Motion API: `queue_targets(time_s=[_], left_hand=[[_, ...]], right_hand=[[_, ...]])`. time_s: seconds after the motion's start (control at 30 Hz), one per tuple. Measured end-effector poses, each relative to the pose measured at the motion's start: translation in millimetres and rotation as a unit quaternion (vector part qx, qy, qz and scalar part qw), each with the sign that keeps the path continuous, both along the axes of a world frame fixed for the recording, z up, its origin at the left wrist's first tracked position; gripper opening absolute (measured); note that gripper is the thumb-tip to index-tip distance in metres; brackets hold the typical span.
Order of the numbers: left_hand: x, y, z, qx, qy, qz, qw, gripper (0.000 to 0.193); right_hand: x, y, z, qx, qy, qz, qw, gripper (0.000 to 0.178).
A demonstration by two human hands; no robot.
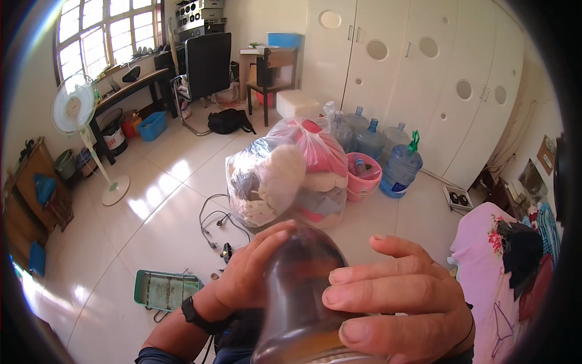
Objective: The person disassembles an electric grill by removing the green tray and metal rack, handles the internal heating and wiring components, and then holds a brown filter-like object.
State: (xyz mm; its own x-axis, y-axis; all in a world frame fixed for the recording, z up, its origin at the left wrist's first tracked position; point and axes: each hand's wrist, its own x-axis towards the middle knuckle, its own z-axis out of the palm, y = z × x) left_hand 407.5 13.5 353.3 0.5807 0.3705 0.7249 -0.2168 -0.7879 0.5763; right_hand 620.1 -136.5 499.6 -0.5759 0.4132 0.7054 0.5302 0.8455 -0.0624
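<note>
A glossy, dark brown, see-through bell-shaped object (301, 276) stands close in front of me, its rounded top pointing away and its wider part low in view. My left hand (250, 274) lies along its left side, fingers together and reaching toward the top. On the right side, my right hand (403, 297) rests its fingertips against the surface, with fingers somewhat apart. Between them the two hands hold the object. Its bottom is cut off by the lower edge, where a pale rim partly shows. A dark band circles my left wrist.
Beyond my hands stand stuffed plastic bags (267, 182), a pink bucket (364, 176) and large blue water bottles (400, 170). A black cable (209, 224) and a green tray (167, 290) lie on the floor. At left is a white fan (76, 109); at right, a pink cloth (476, 255).
</note>
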Motion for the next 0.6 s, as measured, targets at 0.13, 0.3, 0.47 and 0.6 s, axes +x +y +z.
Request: queue_targets(time_s=[0.13, 0.3, 0.47, 0.6], left_hand=[[-1.5, -4.3, -11.0, -0.012, 0.013, 0.011, 1.0, 0.059], [-1.1, -7.0, -13.1, 0.027, 0.021, 0.032, 0.999, 0.062], [3.5, -2.0, -10.9, 0.1, 0.006, 0.061, 0.993, 0.07], [4.7, 0.1, -9.0, 0.149, -0.007, 0.083, 0.985, 0.08]], right_hand=[[-2.1, -2.1, -6.7, -0.033, 0.028, 0.003, 0.999, 0.06], [-0.6, -1.6, -7.9, -0.05, 0.027, 0.012, 0.998, 0.059], [-1.2, -4.0, -6.5, -0.051, 0.01, 0.006, 0.999, 0.059], [-19.2, -16.6, 5.6, -0.101, 0.044, -0.04, 0.993, 0.036]])
